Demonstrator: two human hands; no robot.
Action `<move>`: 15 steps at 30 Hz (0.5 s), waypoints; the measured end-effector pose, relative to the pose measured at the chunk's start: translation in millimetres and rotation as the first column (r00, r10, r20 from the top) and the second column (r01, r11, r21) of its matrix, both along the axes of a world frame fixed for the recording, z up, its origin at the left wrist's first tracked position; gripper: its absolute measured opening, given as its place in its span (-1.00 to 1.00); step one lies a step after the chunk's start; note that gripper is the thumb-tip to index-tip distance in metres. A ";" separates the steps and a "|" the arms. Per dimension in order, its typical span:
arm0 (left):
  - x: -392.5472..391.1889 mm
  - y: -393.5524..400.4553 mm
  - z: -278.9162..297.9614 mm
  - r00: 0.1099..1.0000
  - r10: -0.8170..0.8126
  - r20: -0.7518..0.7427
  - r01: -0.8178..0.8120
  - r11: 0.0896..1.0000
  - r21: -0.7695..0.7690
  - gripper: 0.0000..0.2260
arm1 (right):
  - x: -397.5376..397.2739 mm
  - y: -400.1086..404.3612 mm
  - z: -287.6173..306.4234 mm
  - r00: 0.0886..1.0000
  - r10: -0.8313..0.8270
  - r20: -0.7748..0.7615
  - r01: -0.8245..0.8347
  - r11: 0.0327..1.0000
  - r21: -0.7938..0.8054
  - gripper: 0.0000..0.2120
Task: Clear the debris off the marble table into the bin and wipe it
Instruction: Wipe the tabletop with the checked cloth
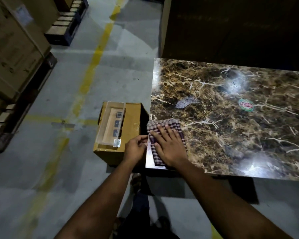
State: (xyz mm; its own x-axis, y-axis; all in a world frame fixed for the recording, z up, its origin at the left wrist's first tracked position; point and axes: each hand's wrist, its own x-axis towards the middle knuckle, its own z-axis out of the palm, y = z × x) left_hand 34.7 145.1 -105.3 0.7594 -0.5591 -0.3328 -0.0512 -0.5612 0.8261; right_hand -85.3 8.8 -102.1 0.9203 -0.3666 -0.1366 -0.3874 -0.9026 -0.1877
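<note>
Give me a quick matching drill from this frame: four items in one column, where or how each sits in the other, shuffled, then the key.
Items
1. checked cloth
2. cardboard box
3. round sticker
4. clear plastic tray

Places or states
A. lying on top of the box
B. stuck flat on the marble table, towards its middle
C. on the floor against the table's left edge
D. pressed flat under the right hand at the table's near left corner

Pairs: 1-D, 2-C, 3-B, 4-A

The left hand is cupped at the table edge beside the cloth.
</note>
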 end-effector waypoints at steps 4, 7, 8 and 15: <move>-9.5 14.7 3.4 0.997 -0.027 -0.072 0.023 0.998 -0.059 -0.61 | 15.3 -7.5 -0.4 0.979 -0.205 0.003 0.205 0.979 0.003 -0.45; -11.7 22.3 2.7 0.998 -0.044 -0.052 0.042 0.998 -0.036 -0.64 | 34.5 19.8 0.4 0.984 -0.178 0.012 0.178 0.984 0.008 -0.44; -13.0 25.4 0.4 0.999 -0.049 -0.020 0.049 0.999 -0.006 -0.67 | 31.7 30.3 0.1 0.993 -0.118 0.010 0.118 0.993 0.008 -0.46; -39.3 38.9 0.6 0.992 0.023 -0.123 -0.024 1.000 -0.003 -0.69 | -37.7 20.8 -0.8 0.993 -0.119 -0.002 0.119 0.993 0.008 -0.47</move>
